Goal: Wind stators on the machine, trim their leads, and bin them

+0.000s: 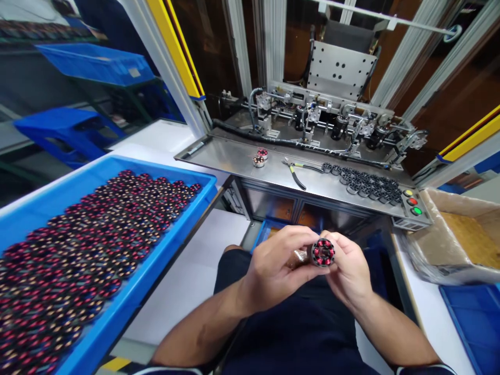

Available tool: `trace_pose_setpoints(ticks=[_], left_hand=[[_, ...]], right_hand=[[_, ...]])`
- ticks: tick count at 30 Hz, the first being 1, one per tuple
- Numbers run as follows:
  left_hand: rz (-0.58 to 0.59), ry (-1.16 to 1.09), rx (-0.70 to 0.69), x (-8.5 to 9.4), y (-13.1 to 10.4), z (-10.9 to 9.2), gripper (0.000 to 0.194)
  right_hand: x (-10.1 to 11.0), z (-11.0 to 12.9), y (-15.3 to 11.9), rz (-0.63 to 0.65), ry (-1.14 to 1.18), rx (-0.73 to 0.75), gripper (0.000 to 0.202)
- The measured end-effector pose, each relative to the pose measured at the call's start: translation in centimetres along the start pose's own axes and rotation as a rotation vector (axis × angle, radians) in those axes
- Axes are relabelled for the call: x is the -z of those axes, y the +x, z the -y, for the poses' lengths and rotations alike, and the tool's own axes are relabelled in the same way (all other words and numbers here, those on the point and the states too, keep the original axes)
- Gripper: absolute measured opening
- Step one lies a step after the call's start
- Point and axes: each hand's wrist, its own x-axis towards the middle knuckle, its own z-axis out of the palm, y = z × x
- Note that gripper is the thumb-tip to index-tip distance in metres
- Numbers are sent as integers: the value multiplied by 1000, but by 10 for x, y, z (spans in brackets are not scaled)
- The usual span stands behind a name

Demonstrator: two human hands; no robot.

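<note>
A motor stator with red windings and a black rim is held between both hands above my lap, its round end facing up toward me. My left hand grips it from the left with thumb and fingers. Inside that hand's curl, a shiny, coppery part shows, too covered to name. From the right, the fingers and thumb of my right hand close on the stator's side. Two more stators, one red and one copper-coloured, stand on the steel bench beyond my hands.
At left lies a blue tray full of stators. Cutting pliers and several black plastic rings lie on the bench, before a fixture machine. A button box and a plastic-lined carton stand at right.
</note>
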Motion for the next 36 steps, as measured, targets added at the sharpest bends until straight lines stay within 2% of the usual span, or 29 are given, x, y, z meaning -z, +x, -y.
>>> trace_pose_setpoints(ticks=[4,11,28,33,36], left_hand=[[-3,7,35,2,-1,-1,46],[-21,-75,101,3,-6,5,45],[-1,-235,171,3,-9,1,43],[-1,-240,193,4,-9,-1,44],[5,-222,183,4,-9,-2,44]], right_hand=[[-2,-1,0,12,59,-57,36],[2,-6,0,5,18,-87,38],[0,-3,-4,55,-39,53,36],[-1,-1,-4,45,-85,53,40],[-1,-1,-5,49,-28,4,41]])
